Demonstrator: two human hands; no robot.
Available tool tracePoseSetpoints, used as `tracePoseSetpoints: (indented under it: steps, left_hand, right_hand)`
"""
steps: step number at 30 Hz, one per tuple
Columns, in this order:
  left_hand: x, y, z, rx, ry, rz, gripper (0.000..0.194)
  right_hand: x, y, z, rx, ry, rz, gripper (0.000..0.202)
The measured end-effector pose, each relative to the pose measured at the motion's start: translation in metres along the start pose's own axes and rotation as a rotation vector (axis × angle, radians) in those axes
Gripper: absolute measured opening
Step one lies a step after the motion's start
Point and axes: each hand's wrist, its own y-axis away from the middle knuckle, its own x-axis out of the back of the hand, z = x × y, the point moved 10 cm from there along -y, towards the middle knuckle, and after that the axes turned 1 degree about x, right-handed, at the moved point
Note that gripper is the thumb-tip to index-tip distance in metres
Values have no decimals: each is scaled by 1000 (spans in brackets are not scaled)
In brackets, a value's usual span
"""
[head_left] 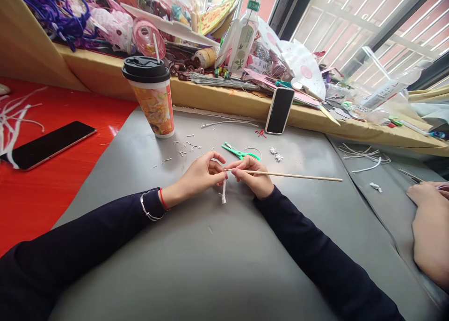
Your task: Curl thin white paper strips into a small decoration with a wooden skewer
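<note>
My right hand (253,175) grips a thin wooden stick (301,175) that lies level and points to the right. My left hand (203,173) pinches a white pipe cleaner piece (223,191) at the stick's left end; the piece hangs down to the grey mat (217,255). The fingertips of both hands meet at that end. Just behind my hands lie green scissors (238,152) and two small white flower shapes (276,153).
A lidded paper cup with a straw (152,96) stands at the left rear. One phone (279,110) leans on the yellow ledge; another phone (47,144) lies on the red surface. Craft clutter fills the ledge. Another person's hands (430,227) are at the right edge.
</note>
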Motion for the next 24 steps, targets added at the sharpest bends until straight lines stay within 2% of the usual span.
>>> tracePoseSetpoints:
  steps: [3, 11, 19, 24]
  left_hand:
    - [1, 0, -1, 10, -16, 12, 32]
    - [0, 1, -10, 140, -67, -6, 24]
    - [-5, 2, -19, 221, 121, -82, 23]
    - [-11, 2, -19, 253, 208, -123, 24]
  right_hand:
    - [-1, 0, -3, 28, 5, 0, 28]
    - [2, 0, -10, 74, 9, 47, 27]
    - [5, 3, -21, 196, 142, 74, 24]
    - [4, 4, -26, 222, 167, 50, 21]
